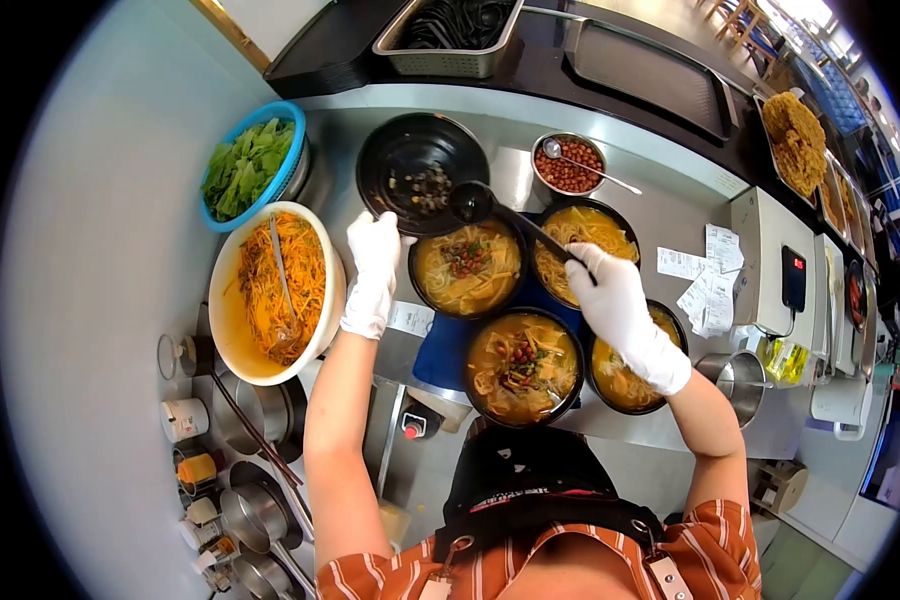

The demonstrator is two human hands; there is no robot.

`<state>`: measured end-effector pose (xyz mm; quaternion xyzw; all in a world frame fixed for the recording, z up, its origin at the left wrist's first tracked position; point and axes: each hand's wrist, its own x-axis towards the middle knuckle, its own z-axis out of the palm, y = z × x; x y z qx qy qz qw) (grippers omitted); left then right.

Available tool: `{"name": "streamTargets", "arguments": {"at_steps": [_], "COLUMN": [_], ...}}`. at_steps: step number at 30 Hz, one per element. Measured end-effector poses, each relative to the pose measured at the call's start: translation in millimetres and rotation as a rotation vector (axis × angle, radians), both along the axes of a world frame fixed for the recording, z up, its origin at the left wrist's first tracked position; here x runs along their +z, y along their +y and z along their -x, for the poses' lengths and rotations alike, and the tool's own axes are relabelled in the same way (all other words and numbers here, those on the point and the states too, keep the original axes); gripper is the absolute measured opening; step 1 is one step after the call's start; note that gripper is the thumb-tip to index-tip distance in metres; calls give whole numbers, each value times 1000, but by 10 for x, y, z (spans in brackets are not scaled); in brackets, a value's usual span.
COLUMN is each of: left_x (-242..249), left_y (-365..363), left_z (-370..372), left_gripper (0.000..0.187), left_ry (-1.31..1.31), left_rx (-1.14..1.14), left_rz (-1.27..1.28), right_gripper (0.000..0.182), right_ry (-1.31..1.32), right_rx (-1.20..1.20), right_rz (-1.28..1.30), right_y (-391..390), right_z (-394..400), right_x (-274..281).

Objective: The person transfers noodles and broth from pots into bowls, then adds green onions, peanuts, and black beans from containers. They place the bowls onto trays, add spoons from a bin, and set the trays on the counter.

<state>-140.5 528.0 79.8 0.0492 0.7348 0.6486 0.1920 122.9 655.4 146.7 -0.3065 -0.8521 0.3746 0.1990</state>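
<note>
My left hand point(373, 255), in a white glove, grips the near rim of a tilted black bowl point(400, 145) with chopped bits scattered inside. A black ladle point(472, 202) is held by its handle in my gloved right hand point(615, 305), its head at the bowl's right edge. Below them is a black bowl of noodle soup point(467, 268) with chopped topping. Nearer to me stands another topped noodle bowl point(523, 366). A noodle bowl without visible topping point(582, 240) is at the back right; my right hand partly covers one more point(620, 372).
On the left are a pot of shredded orange vegetables point(260, 270) and a blue basket of greens point(255, 160). A steel bowl of peanuts point(570, 170) with a spoon stands behind. Paper slips point(708, 290) lie right. Pans point(255, 515) and handles crowd the lower left.
</note>
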Motion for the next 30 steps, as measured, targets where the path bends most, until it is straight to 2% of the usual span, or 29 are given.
{"name": "streamTargets", "arguments": {"at_steps": [5,6,7,11,13,15,19,23,25,27,29,30], "left_x": [168,143,110,68,50,27,-133,-195,-170,-411,-476,-453], "left_y": [-219,-244,-267,-321,-296,-239,-131,-15,52,140,242,307], "left_z": [185,234,291,333,302,282,296,311,331,485,535,527], "left_gripper": [18,18,18,17,20,23,20,16,14,15,17,19], "left_ry": [88,87,70,88,-24,-7,99,157,82,94,111,128], "left_rx": [119,122,135,90,70,23,-61,-137,-207,-245,-284,-296], "left_rz": [19,19,30,65,-22,13,9,88,89,144,196,230], "right_gripper": [19,22,22,19,19,20,21,18,18,16,14,2], "right_ry": [-16,-149,-149,-46,37,42,40,-96,-147,-156,-277,-287], "right_rx": [215,240,244,147,87,65,62,50,34,43,78,75], "right_rz": [-573,-580,-580,-585,-521,-473,-563,-603,-614,-644,-732,-775], "right_y": [-164,-195,-183,-87,-35,1,86,95,99,99,77,56], "right_z": [124,152,174,300,390,484,657,733,710,690,703,706], "right_x": [-400,-447,-472,-365,-237,-142,-158,-200,-235,-340,-444,-443]}}
